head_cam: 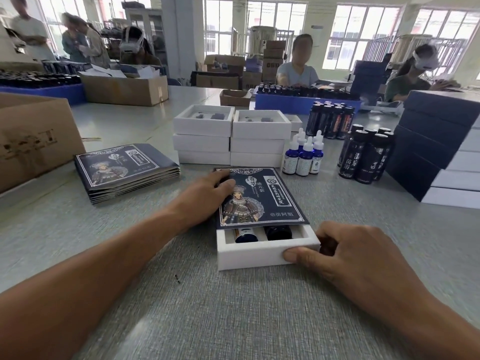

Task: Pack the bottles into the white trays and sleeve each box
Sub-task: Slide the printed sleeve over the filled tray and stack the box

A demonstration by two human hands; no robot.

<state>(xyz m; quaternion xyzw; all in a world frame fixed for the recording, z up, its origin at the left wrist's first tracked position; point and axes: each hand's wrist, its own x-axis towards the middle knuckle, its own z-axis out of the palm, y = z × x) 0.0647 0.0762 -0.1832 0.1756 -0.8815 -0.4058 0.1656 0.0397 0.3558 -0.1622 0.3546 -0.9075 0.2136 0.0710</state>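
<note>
A white tray (262, 252) is lying on the grey table (207, 307), just in front of the person, with a dark blue printed sleeve (259, 197) covering all but its near end. In that uncovered end, the bottoms of two dark bottles (262, 233) are showing side by side in their slots.

The right hand (345, 255) is gripping the tray's near right corner, thumb pressing on the front wall and the other fingers curling around the side. The left hand (207, 197) is resting on the sleeve's left edge, fingers fairly straight and lying close together over the top face; whether the thumb is under the sleeve cannot be told.

To the left, a stack of flat sleeves (124, 172) is sitting on the table. Behind the tray, empty white trays (231, 136) are standing in two stacks side by side. Right of those, small blue dropper bottles (304, 157) are clustering together, with tall dark bottles (366, 157) just beside them and another group further back. At the far right, finished sleeved boxes (439, 144) are piling up. A cardboard carton (33, 141) is sitting at the far left. Other people are sitting and standing around the far tables.
</note>
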